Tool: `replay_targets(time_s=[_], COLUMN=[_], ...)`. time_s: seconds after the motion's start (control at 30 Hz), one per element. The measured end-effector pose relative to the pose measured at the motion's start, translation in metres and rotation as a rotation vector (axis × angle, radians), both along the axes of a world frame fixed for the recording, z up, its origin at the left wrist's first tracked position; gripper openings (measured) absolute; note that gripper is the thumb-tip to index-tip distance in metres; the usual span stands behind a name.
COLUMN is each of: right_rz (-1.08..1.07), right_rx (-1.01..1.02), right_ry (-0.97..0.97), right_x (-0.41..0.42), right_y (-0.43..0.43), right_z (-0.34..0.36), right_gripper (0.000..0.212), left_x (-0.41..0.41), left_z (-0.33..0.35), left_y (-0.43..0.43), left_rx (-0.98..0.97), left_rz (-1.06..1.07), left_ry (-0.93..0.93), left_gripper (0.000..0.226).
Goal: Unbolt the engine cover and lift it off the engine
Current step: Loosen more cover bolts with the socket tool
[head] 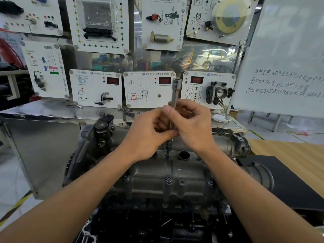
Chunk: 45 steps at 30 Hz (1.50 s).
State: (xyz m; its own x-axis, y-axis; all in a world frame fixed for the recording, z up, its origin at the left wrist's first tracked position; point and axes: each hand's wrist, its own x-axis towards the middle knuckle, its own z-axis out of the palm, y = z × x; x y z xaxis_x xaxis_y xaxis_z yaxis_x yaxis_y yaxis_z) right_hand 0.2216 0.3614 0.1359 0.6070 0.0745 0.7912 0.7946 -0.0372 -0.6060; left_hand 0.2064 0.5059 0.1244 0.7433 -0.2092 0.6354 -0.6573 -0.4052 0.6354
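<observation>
Metal stand point(43, 109) w/ white demo panels point(149, 88) behind; handwritten whiteboard point(289, 50) at right; grey floor point(10, 172), yellow-black tape point(15, 207) left.

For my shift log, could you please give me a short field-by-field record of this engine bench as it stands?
tool: socket wrench, upright, tip on a bolt at the cover's far edge
left hand: grips the wrench shaft
right hand: grips the wrench shaft
engine cover: seated, not yet lifted
near-edge bolts: three visible, in place
behind: training panels
</observation>
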Motion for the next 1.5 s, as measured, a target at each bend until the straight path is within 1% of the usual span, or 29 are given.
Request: replay_targets(time_s=[0.07,0.1,0.2,0.27,0.33,0.4,0.5,0.57,0.6,0.63,0.7,0.73,0.77,0.83,0.93,1.0,1.07,1.13,1.2,1.27,1.33,1.4,1.43,1.5], right_rz=[-0.012,-0.021,-0.054,-0.051,-0.003,0.024,-0.009,-0.02,-0.018,-0.019,-0.029,-0.036,-0.044,-0.049,-0.01,-0.011,-0.009,0.019,0.054,0.067,0.085,0.088,0.082,0.074], right_rx=[0.032,0.025,-0.057,-0.113,-0.118,-0.071,-0.022,-0.031,-0.045,-0.059,-0.104,-0.125,-0.137,-0.123,-0.001,0.05,0.095,0.128,0.091,0.01,-0.029,-0.038,-0.033,0.001], right_ry=[-0.017,-0.027,-0.042,-0.034,-0.015,-0.004,-0.028,-0.037,-0.035,-0.027,-0.02,-0.026,-0.039,-0.058,-0.012,-0.005,0.023,0.055,0.053,0.048,0.065,0.067,0.055,0.033], right_x=[0.001,0.002,0.002,0.002,-0.001,-0.003,-0.005,-0.006,-0.006,-0.006,-0.005,-0.004,-0.004,-0.007,-0.008,-0.008,-0.008,-0.008,-0.007,-0.007,-0.008,-0.008,-0.008,-0.009], right_y=[0.003,0.004,-0.001,-0.007,-0.01,-0.008,-0.003,-0.001,-0.001,-0.002,-0.004,-0.005,-0.004,-0.002,-0.001,0.0,0.0,-0.003,-0.005,-0.004,-0.003,-0.002,-0.002,-0.001], right_z=[-0.005,-0.006,-0.009,-0.013,-0.014,-0.012,-0.013,-0.013,-0.014,-0.014,-0.016,-0.018,-0.018,-0.017,-0.014,-0.014,-0.015,-0.016,-0.016,-0.017,-0.017,-0.016,-0.016,-0.016], right_gripper=[0.015,0.016,0.002,0.015,0.018,0.012,0.01,0.008,0.005,0.008,0.018,0.021,0.023,0.022,0.011,0.018,0.018,0.012,0.01,0.016,0.022,0.023,0.023,0.017], left_x=[0.0,0.0,-0.001,-0.002,-0.002,-0.002,-0.001,-0.001,0.0,-0.002,-0.005,-0.004,-0.004,-0.004,-0.004,-0.002,0.0,0.0,-0.001,-0.003,-0.004,-0.004,-0.004,-0.003], left_z=[-0.001,-0.001,0.002,0.003,0.001,0.0,-0.001,-0.001,0.0,0.001,0.004,0.005,0.005,0.003,0.002,0.002,0.001,0.002,0.003,0.003,0.002,0.0,0.0,0.0], left_y=[0.002,0.002,0.004,0.005,0.004,0.001,0.0,0.001,0.002,0.003,0.005,0.007,0.007,0.006,-0.002,-0.004,-0.002,0.002,0.006,0.007,0.004,0.001,0.0,0.0], left_rx=[0.019,0.035,0.091,0.144,0.142,0.109,0.06,0.083,0.104,0.127,0.136,0.129,0.124,0.104,0.05,0.05,0.078,0.092,0.107,0.113,0.086,0.047,0.035,0.02], left_rz=[0.037,0.016,-0.175,-0.247,-0.214,-0.12,-0.026,-0.034,-0.068,-0.128,-0.262,-0.292,-0.291,-0.223,-0.104,-0.067,-0.066,-0.129,-0.235,-0.286,-0.24,-0.156,-0.118,-0.082], left_ry=[0.014,0.038,0.178,0.223,0.18,0.125,0.089,0.078,0.081,0.096,0.171,0.2,0.203,0.159,0.106,0.101,0.108,0.143,0.188,0.191,0.166,0.143,0.137,0.127], left_gripper=[0.03,0.034,0.037,0.03,0.021,0.015,0.023,0.026,0.025,0.024,0.023,0.021,0.018,0.013,0.015,0.015,0.017,0.015,0.021,0.027,0.023,0.013,0.013,0.024])
